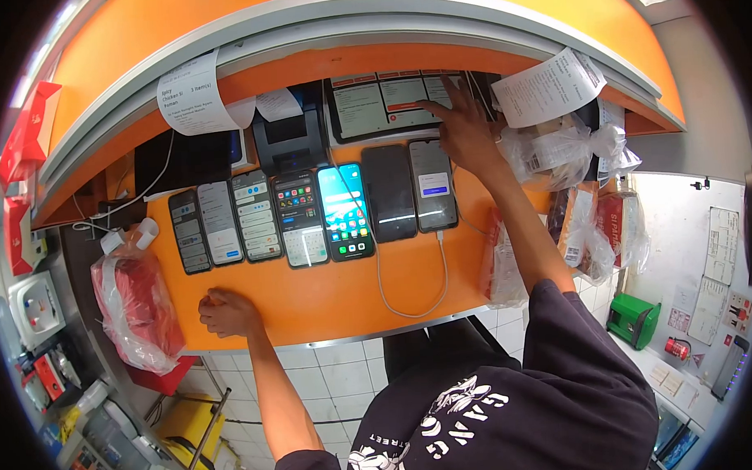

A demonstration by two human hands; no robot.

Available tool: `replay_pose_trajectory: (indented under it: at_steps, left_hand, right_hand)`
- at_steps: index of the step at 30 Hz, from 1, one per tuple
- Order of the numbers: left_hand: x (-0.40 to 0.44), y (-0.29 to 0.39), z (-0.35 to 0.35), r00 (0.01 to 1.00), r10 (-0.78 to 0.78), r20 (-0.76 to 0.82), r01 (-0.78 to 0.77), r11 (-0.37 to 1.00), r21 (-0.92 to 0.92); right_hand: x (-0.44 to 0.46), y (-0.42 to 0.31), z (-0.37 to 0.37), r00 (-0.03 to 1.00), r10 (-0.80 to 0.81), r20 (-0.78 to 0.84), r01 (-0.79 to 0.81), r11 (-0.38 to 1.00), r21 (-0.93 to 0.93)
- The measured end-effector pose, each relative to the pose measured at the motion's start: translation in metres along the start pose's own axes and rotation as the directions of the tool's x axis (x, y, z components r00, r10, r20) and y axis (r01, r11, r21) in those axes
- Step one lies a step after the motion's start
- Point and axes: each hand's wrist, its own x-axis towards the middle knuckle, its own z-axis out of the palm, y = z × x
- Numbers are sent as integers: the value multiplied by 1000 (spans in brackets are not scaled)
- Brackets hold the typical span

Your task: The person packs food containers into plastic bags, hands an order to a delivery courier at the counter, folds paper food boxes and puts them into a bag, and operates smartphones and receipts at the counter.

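My right hand reaches over the counter to a tablet lying under the upper shelf. Its index finger is stretched out at the screen, near a red bar; whether it touches the glass I cannot tell. My left hand rests loosely curled on the orange counter, with nothing visible in it. Between the hands several phones stand in a row, among them a phone with a bright blue screen and a phone with a white pop-up, which has a white cable plugged into its lower end.
A dark receipt printer stands behind the phones. Paper receipts hang from the shelf edge. A red plastic-wrapped package is at the left; bagged boxes are at the right. A fire extinguisher stands farther right.
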Motion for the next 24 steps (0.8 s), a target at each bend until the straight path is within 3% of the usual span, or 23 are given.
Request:
replay_pose_trajectory:
  at_steps: [1,4,7,9,11,13,15,18,21,23,24]
  left_hand:
    - [0,1,0,1000,-5,6,5,1000,-4]
    - [0,1,-2,1000,-17,14,17,1000,-7]
    - [-1,-1,-3,1000,-5,11,5,1000,-11]
    - [-1,0,-2,1000,-3,7,3,1000,-22]
    - [0,0,0,1000,7,-7,-7,1000,-21]
    - [-2,0,-1,1000,11,-14,-12,1000,-19]
    - [-3,2,-3,1000,8,-21,-9,1000,-21]
    - [0,0,-1,1000,-5,-1,5,1000,-19]
    - [-2,3,-5,1000,2,-5,-2,1000,-27]
    - [3,1,-3,999,-42,27,42,999,2]
    - [0,2,-4,998,4,-67,-4,1000,-7]
  right_hand:
    - [0,-4,-2,999,21,25,-20,999,-27]
    - [-5,-25,-31,991,30,-133,2,972,234]
    - [-23,-63,-20,998,32,46,-51,858,511]
    - [-9,-97,-18,974,28,224,-160,786,597]
    - [31,-122,-5,1000,23,-6,-12,700,714]
    - [80,-144,5,972,53,-228,64,877,476]
    - [117,-154,19,986,84,146,-130,932,339]
    - [134,-162,62,995,46,-94,-21,966,258]
    - [135,-160,30,981,-17,193,-79,873,481]
    - [130,-149,55,969,-152,197,72,929,363]
    - [125,-154,49,971,-124,204,52,944,325]
